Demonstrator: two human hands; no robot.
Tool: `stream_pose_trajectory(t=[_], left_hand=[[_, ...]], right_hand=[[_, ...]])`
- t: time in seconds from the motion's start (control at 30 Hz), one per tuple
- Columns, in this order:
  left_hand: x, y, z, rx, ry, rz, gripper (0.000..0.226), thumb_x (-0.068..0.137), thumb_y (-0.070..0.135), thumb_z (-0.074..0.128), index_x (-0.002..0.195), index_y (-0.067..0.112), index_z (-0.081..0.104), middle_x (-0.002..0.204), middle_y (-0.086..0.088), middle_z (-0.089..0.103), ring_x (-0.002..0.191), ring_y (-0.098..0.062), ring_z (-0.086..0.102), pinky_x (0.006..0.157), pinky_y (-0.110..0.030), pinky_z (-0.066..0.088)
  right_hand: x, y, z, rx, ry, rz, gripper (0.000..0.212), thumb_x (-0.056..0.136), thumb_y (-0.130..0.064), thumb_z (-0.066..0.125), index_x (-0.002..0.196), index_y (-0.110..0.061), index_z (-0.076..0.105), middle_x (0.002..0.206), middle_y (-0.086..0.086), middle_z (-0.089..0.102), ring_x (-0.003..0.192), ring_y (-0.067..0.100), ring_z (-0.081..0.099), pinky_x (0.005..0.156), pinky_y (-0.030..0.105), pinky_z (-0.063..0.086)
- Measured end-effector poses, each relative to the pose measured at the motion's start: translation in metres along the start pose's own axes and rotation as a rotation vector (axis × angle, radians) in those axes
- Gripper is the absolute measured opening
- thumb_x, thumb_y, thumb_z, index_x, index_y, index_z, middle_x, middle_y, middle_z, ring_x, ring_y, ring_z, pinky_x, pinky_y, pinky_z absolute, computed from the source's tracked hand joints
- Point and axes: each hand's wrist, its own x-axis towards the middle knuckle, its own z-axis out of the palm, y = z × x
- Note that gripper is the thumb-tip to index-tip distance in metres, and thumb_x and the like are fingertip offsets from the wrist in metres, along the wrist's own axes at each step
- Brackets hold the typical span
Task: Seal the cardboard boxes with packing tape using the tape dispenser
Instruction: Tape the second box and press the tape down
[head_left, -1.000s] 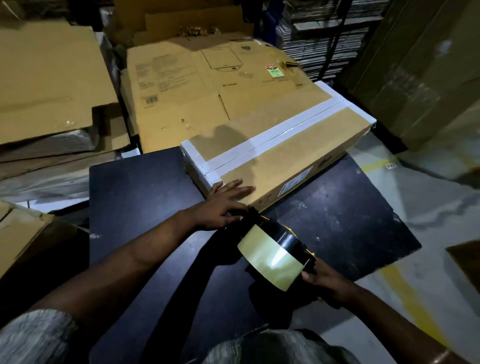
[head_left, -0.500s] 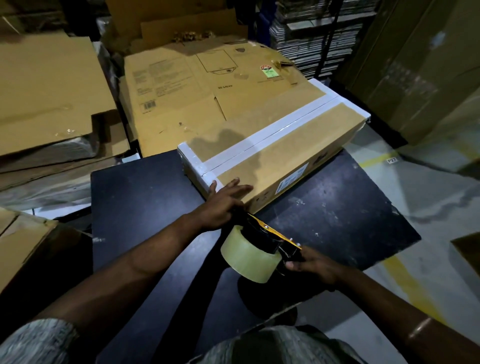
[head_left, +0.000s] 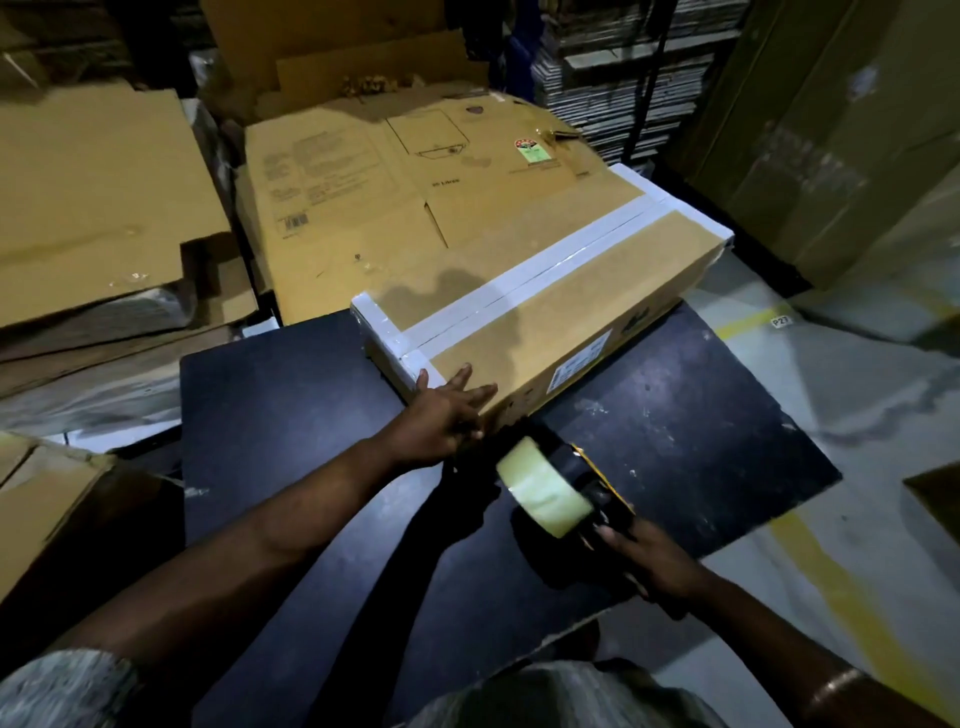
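Left hand (head_left: 447, 410): fingers straight, pressing the cardboard box (head_left: 545, 322) at its near corner.
Right hand (head_left: 649, 564): gripping the tape dispenser (head_left: 563, 486), roll toward the box.
Box: on dark table (head_left: 285, 415), long axis running near-left to far-right.

Warehouse/packing area, dimly lit. Flattened cardboard sheets (head_left: 410, 197) are stacked all round, bundled stock is seen on racks (head_left: 613, 78) at back, concrete floor (head_left: 857, 467) is marked w/ yellow lines (head_left: 743, 322) & bay tag "P27" (head_left: 781, 321).
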Motion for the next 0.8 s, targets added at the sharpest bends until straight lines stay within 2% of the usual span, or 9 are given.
stream_pose_trajectory(t=[0.1, 0.23, 0.33, 0.4, 0.47, 0.53, 0.57, 0.67, 0.8], left_hand=[[-0.003, -0.003, 0.003, 0.076, 0.056, 0.061, 0.010, 0.093, 0.016, 0.067, 0.098, 0.012, 0.075, 0.157, 0.002, 0.038, 0.153, -0.026, 0.008, 0.109, -0.074, 0.000], [-0.007, -0.005, 0.004, 0.287, 0.106, 0.161, 0.022, 0.085, 0.016, 0.072, 0.107, 0.016, 0.071, 0.151, -0.008, 0.047, 0.147, -0.037, 0.029, 0.100, -0.077, 0.026], [-0.006, -0.004, -0.001, 0.426, 0.081, 0.220, 0.041, 0.081, 0.017, 0.075, 0.121, 0.015, 0.066, 0.150, -0.013, 0.047, 0.141, -0.044, 0.037, 0.091, -0.074, 0.037], [-0.003, -0.001, -0.003, 0.402, 0.054, 0.188, 0.054, 0.090, 0.021, 0.069, 0.141, 0.022, 0.052, 0.155, -0.008, 0.042, 0.145, -0.041, 0.032, 0.096, -0.072, 0.035], [0.000, 0.007, -0.003, 0.367, 0.100, 0.149, 0.073, 0.095, 0.023, 0.065, 0.154, 0.041, 0.025, 0.148, -0.005, 0.051, 0.140, -0.040, 0.038, 0.094, -0.065, 0.040], [0.005, 0.011, -0.001, 0.276, 0.184, 0.111, 0.081, 0.090, 0.017, 0.070, 0.154, 0.040, 0.026, 0.128, -0.009, 0.063, 0.124, -0.042, 0.052, 0.087, -0.058, 0.047], [0.007, 0.009, -0.001, 0.204, 0.196, 0.077, 0.077, 0.088, 0.017, 0.071, 0.153, 0.033, 0.034, 0.126, -0.010, 0.064, 0.124, -0.040, 0.053, 0.089, -0.057, 0.048], [0.009, -0.008, 0.004, 0.111, 0.249, 0.015, 0.065, 0.082, 0.029, 0.071, 0.142, 0.014, 0.053, 0.145, -0.010, 0.051, 0.132, -0.028, 0.050, 0.099, -0.051, 0.048], [0.006, -0.004, 0.023, 0.155, 0.233, -0.094, 0.063, 0.097, 0.043, 0.053, 0.153, 0.019, 0.035, 0.161, 0.000, 0.029, 0.146, -0.018, 0.030, 0.117, -0.053, 0.024]], right_hand=[[-0.009, 0.005, -0.008, 0.094, 0.071, 0.019, 0.075, 0.068, -0.072, 0.071, 0.089, -0.001, 0.056, 0.051, 0.013, 0.043, 0.034, 0.014, 0.035, 0.035, 0.018, 0.027], [-0.003, -0.014, -0.002, 0.148, 0.060, -0.010, 0.053, 0.079, -0.057, 0.063, 0.079, -0.006, 0.050, 0.044, 0.005, 0.040, 0.032, 0.015, 0.033, 0.036, 0.018, 0.026], [0.000, -0.026, 0.002, 0.121, 0.039, -0.046, 0.064, 0.073, -0.073, 0.064, 0.072, -0.010, 0.049, 0.045, 0.005, 0.042, 0.033, 0.015, 0.036, 0.037, 0.020, 0.029], [0.000, -0.034, 0.004, 0.109, 0.032, -0.060, 0.063, 0.071, -0.077, 0.062, 0.059, -0.016, 0.050, 0.044, 0.004, 0.043, 0.033, 0.014, 0.038, 0.038, 0.019, 0.029], [0.001, -0.039, 0.006, 0.114, 0.032, -0.071, 0.058, 0.073, -0.071, 0.058, 0.053, -0.017, 0.047, 0.042, 0.002, 0.043, 0.032, 0.014, 0.038, 0.039, 0.019, 0.028], [0.003, -0.043, 0.008, 0.161, 0.028, -0.076, 0.063, 0.070, -0.073, 0.062, 0.057, -0.014, 0.046, 0.043, 0.004, 0.043, 0.032, 0.014, 0.037, 0.039, 0.019, 0.028], [0.004, -0.045, 0.009, 0.183, 0.024, -0.076, 0.068, 0.067, -0.077, 0.066, 0.060, -0.013, 0.046, 0.044, 0.005, 0.042, 0.032, 0.015, 0.036, 0.038, 0.019, 0.028], [0.006, -0.050, 0.011, 0.244, 0.016, -0.084, 0.082, 0.057, -0.084, 0.071, 0.071, -0.007, 0.050, 0.046, 0.007, 0.041, 0.033, 0.014, 0.035, 0.037, 0.019, 0.028], [0.006, -0.059, 0.013, 0.279, 0.002, -0.114, 0.092, 0.053, -0.087, 0.071, 0.080, -0.001, 0.050, 0.049, 0.007, 0.041, 0.036, 0.014, 0.035, 0.037, 0.019, 0.030]])
